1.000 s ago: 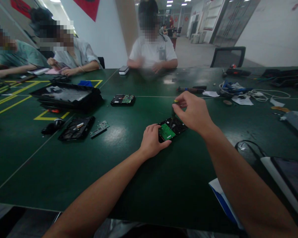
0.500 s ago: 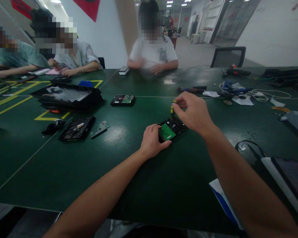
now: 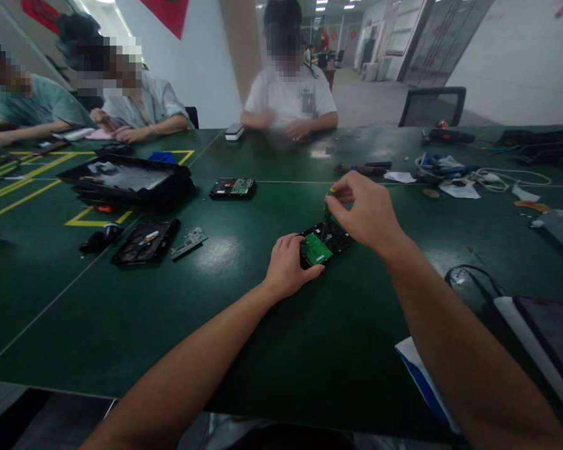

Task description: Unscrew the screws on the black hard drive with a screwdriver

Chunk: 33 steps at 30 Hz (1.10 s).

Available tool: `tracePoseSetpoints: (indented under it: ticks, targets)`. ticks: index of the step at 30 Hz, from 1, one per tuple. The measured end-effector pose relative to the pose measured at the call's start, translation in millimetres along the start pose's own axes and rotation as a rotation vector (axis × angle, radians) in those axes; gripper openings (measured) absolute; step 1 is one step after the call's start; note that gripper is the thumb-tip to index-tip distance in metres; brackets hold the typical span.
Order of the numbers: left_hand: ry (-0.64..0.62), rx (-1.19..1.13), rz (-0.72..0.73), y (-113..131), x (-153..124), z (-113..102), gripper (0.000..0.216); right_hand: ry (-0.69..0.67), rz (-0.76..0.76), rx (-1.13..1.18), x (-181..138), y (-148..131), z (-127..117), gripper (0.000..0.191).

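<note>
**Hard drive steadied, screwdriver upright over it**

The left hand [image 3: 288, 267] grips the near edge of the hard drive [image 3: 336, 236], thumb and fingers closed on its side, and presses it to the green table [image 3: 216, 325]. The drive lies mid-table with its green circuit board [image 3: 315, 250] facing up. The right hand [image 3: 366, 215] pinches a small screwdriver [image 3: 326, 211] in its fingertips, shaft upright. The tip appears to meet the drive, but the contact is too small to confirm. A second drive [image 3: 232, 187] lies well apart, farther back.
</note>
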<state>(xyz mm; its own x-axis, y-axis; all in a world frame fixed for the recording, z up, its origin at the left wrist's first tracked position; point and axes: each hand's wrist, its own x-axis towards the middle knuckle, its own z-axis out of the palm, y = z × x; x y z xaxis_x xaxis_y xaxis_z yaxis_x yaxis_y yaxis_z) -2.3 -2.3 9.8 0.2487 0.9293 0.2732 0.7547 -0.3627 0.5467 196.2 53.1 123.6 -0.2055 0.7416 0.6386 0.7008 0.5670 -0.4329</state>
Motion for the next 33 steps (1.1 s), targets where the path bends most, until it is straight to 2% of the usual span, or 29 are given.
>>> tracePoseSetpoints:
  ticks: [26,33]
  targets:
    - [0.000,-0.002,0.004,-0.6,0.2,-0.1,0.070,-0.045,-0.040,-0.009,0.4,-0.9,-0.9,0.013]
    - [-0.011,-0.005,-0.003,1.6,-0.2,-2.7,0.071,-0.017,0.047,0.013,-0.1,-0.8,-1.8,0.018]
